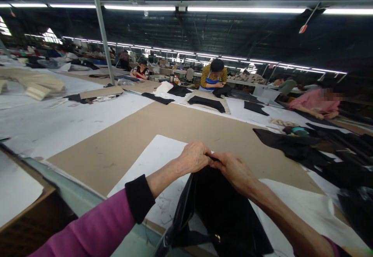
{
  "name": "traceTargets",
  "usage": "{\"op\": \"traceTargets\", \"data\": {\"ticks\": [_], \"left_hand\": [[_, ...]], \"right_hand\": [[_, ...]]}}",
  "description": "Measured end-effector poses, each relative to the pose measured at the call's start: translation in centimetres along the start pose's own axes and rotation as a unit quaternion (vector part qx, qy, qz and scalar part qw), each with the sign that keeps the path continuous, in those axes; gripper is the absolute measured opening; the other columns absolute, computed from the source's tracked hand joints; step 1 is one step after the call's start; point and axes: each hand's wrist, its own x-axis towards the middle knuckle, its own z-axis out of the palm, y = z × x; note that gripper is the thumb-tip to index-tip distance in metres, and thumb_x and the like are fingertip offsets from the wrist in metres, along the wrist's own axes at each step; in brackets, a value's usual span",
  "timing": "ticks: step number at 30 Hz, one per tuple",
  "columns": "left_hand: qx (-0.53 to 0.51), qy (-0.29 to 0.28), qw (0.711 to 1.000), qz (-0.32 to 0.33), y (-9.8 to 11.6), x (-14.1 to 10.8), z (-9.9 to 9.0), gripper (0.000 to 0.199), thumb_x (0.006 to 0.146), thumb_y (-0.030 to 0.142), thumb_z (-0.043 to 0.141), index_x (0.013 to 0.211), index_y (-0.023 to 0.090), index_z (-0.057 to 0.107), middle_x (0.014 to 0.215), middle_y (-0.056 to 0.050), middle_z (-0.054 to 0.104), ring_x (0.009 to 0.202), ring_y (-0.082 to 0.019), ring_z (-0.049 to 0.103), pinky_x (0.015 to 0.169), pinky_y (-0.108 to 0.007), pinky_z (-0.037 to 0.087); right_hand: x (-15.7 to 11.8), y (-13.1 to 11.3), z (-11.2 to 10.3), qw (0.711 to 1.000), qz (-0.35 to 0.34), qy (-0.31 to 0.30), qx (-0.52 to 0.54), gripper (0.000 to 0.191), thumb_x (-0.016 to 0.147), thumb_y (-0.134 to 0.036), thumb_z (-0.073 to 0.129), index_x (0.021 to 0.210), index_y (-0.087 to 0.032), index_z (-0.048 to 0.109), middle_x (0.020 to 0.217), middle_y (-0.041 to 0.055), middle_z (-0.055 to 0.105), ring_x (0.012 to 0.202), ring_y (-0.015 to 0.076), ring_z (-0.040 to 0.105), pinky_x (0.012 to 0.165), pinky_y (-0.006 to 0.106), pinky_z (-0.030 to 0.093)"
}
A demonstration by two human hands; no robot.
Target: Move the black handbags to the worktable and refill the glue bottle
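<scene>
A black garment hangs from both of my hands over the near edge of the table, with a small gold-coloured metal piece showing low on it. My left hand is closed on its top edge. Right beside it, my right hand pinches the same edge, the two sets of fingertips nearly touching. Under the hands lies a white paper sheet with loose dark threads on it. The exact fold between the fingers is hidden.
Brown board covers the middle of the table. Dark cloth pieces are heaped at the right, and pale fabric stacks lie at the far left. A metal post rises at the back left. Several people work across the table, one in a yellow top.
</scene>
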Motion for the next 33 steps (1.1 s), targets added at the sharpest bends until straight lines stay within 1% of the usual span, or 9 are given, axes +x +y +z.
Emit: {"op": "traceTargets", "data": {"ticks": [3,6,10,14,18,23,27,30,33], "left_hand": [[-0.013,-0.037,0.999,0.011,-0.4,-0.1,-0.3,0.021,0.07,0.04,0.062,0.077,0.023,0.071,0.05,0.004,0.044,0.053,-0.011,0.043,0.049,-0.022,0.028],[-0.025,-0.063,0.998,-0.014,-0.6,-0.6,-0.8,0.031,0.062,0.041,0.068,0.088,0.023,0.067,0.064,0.004,0.055,0.06,-0.013,0.048,0.051,-0.021,0.032],[0.011,-0.02,0.998,-0.065,-0.2,-1.8,-1.3,0.049,0.05,0.042,0.075,0.093,0.022,0.061,0.086,0.001,0.062,0.074,-0.017,0.053,0.055,-0.022,0.036],[0.089,0.001,0.989,-0.12,0.8,-2.6,-1.4,0.032,0.058,0.034,0.068,0.087,0.022,0.062,0.082,-0.002,0.063,0.074,-0.02,0.055,0.055,-0.025,0.034],[0.108,0.03,0.986,-0.12,1.1,-2.6,-1.0,0.016,0.066,0.028,0.058,0.078,0.022,0.066,0.076,-0.003,0.064,0.074,-0.02,0.056,0.057,-0.027,0.034],[0.074,0.068,0.989,-0.104,0.4,-2.6,-0.3,0.019,0.069,0.022,0.051,0.074,0.022,0.07,0.064,-0.002,0.063,0.065,-0.017,0.055,0.057,-0.025,0.035],[0.057,0.089,0.992,-0.068,0.0,-2.6,0.1,0.021,0.068,0.02,0.05,0.072,0.023,0.07,0.059,0.0,0.061,0.061,-0.016,0.053,0.055,-0.024,0.034],[0.02,0.085,0.994,-0.069,-0.3,-2.3,-0.2,0.022,0.069,0.021,0.05,0.077,0.024,0.071,0.061,0.001,0.061,0.063,-0.015,0.053,0.057,-0.024,0.035],[-0.02,0.053,0.995,-0.081,-0.4,-3.2,-1.4,0.026,0.077,0.031,0.046,0.081,0.02,0.07,0.064,-0.001,0.061,0.064,-0.015,0.053,0.057,-0.024,0.037]], "right_hand": [[0.2,0.2,-0.1,1.0,-0.007,0.0,0.005,0.023,0.085,-0.017,0.044,0.079,-0.02,0.066,0.069,0.0008,0.063,0.069,0.0169,0.057,0.059,0.023,0.034],[0.3,0.0,-0.2,1.0,0.004,0.006,0.001,0.021,0.083,-0.015,0.047,0.075,-0.019,0.066,0.067,0.0004,0.062,0.067,0.0155,0.056,0.058,0.023,0.032],[0.3,-0.4,-0.1,1.0,0.016,0.014,-0.014,0.018,0.081,-0.014,0.051,0.069,-0.019,0.064,0.063,-0.0006,0.06,0.064,0.0144,0.054,0.056,0.023,0.03],[0.3,-0.6,0.0,0.999,0.018,0.021,-0.03,0.016,0.081,-0.013,0.053,0.069,-0.019,0.062,0.064,-0.0007,0.06,0.066,0.0144,0.055,0.056,0.024,0.029],[0.3,-0.6,0.1,0.999,0.021,0.021,-0.044,0.016,0.082,-0.014,0.053,0.069,-0.02,0.062,0.068,0.0008,0.062,0.07,0.0165,0.056,0.057,0.025,0.028],[0.2,-0.6,-0.1,0.999,0.005,0.007,-0.044,0.01,0.082,-0.019,0.055,0.076,-0.021,0.063,0.073,0.0014,0.064,0.074,0.0187,0.058,0.059,0.025,0.031],[0.7,-0.7,0.0,0.998,-0.068,0.006,0.005,0.015,0.082,-0.019,0.055,0.095,-0.022,0.062,0.087,0.0014,0.065,0.083,0.0182,0.057,0.066,0.024,0.034],[1.5,-0.7,0.2,0.992,-0.12,-0.008,0.029,0.012,0.084,-0.018,0.051,0.088,-0.021,0.062,0.079,0.0002,0.064,0.074,0.0157,0.057,0.064,0.023,0.033],[2.1,-0.7,0.4,0.992,-0.125,-0.008,0.029,0.017,0.087,-0.021,0.05,0.072,-0.019,0.059,0.064,-0.0015,0.059,0.062,0.0134,0.052,0.057,0.023,0.031]]}}
